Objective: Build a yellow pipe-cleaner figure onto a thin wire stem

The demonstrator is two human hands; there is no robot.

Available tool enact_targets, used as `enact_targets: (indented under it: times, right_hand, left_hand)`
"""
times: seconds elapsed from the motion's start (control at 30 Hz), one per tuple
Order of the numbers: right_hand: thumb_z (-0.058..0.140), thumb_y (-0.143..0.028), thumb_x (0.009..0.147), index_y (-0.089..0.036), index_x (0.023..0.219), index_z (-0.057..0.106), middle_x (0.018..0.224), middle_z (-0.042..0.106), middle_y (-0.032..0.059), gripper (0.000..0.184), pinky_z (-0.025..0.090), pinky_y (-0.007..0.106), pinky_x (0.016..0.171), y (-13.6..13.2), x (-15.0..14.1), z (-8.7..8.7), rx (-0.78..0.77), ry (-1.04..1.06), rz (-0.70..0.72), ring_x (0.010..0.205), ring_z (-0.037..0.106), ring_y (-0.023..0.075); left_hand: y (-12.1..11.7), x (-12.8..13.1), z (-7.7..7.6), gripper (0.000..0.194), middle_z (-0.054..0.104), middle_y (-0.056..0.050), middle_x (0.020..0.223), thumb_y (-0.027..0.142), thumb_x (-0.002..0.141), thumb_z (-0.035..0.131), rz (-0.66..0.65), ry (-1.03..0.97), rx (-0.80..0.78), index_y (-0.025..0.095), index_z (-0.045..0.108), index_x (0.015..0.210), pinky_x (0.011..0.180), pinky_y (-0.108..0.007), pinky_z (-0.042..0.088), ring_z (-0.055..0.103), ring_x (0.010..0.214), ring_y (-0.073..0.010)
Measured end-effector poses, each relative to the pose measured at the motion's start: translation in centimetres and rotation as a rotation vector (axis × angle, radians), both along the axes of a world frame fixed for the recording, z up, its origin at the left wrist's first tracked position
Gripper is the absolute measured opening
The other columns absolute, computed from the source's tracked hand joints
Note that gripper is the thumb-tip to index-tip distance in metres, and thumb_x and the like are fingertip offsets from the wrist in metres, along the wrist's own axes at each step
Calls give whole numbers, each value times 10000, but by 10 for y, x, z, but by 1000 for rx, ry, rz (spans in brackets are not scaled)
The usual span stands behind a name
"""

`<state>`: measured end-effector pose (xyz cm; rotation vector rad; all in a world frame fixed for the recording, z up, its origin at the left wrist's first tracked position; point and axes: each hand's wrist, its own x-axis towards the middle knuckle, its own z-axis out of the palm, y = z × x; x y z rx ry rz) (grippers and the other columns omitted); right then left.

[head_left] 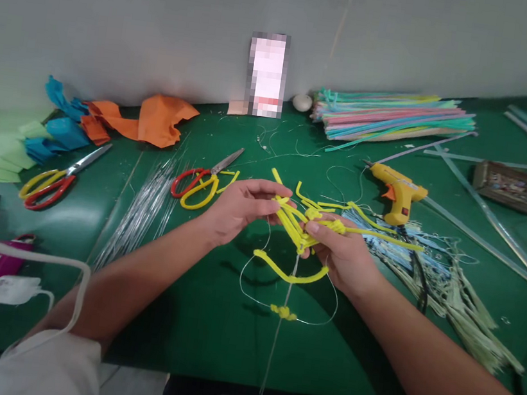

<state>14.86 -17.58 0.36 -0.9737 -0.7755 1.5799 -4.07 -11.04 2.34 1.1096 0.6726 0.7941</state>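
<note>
Yellow pipe-cleaner piece (291, 227) pinched between fingertips of my left hand (247, 211) and right hand (341, 253); bare green tabletop (225, 341) toward near edge.

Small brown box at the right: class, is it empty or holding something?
Holding something: small mixed pieces show inside the brown box, through its open top.

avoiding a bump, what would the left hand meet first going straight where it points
The left hand would first meet the yellow fuzzy stems it holds, then probably the right hand; depth is unclear.
</note>
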Motion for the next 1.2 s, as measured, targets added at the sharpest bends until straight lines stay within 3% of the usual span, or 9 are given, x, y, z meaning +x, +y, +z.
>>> enact_targets:
  times: [0.1,0.33,0.67,0.9,1.07,1.2]
  right_hand:
    - [874,-363,603,-208,675,722,664,714,2,228,514,272,452,-2,1,-2,1,-15,32,485,615,134]
    - [856,-357,657,-226,696,734,680,716,-16,182,520,258,474,-2,1,-8,46,-15,57,508,635,124]
    - [837,-333,697,-239,724,756,723,737,-14,127,538,250,500,-3,2,-8,83,-40,69,519,650,115]
    - [819,-350,717,-238,754,762,763,744,1,131,540,259,493,-4,3,-10,112,-64,58,544,657,127]
    - [808,-323,735,-242,775,764,748,739,-2,101,542,265,500,-5,3,-11,114,-70,71,551,658,131]
    - [801,-328,742,-249,786,762,748,742,-7,98,545,268,505,-5,4,-15,114,-73,90,562,663,136]
  left_hand:
    - [8,-6,5,306,734,-39,876,270,610,860,-139,16,-172,172,740,874,655,-237,554,662,676,-107]
    - [14,-12,14,290,744,-54,857,271,609,864,-174,57,-146,162,767,860,631,-217,544,663,667,-105]
    - [3,-4,25,206,679,1,726,174,610,822,10,127,-67,130,709,777,583,-192,502,596,591,-61]
    - [-7,3,32,316,626,33,725,124,582,803,134,147,-181,146,554,775,588,-203,469,567,597,-58]
    - [-7,1,31,441,681,-13,856,211,669,779,18,170,-273,170,653,1090,589,-212,474,597,645,-82]
    - [-5,0,29,247,704,-39,841,208,662,768,7,224,-188,132,724,893,566,-208,474,590,633,-85]
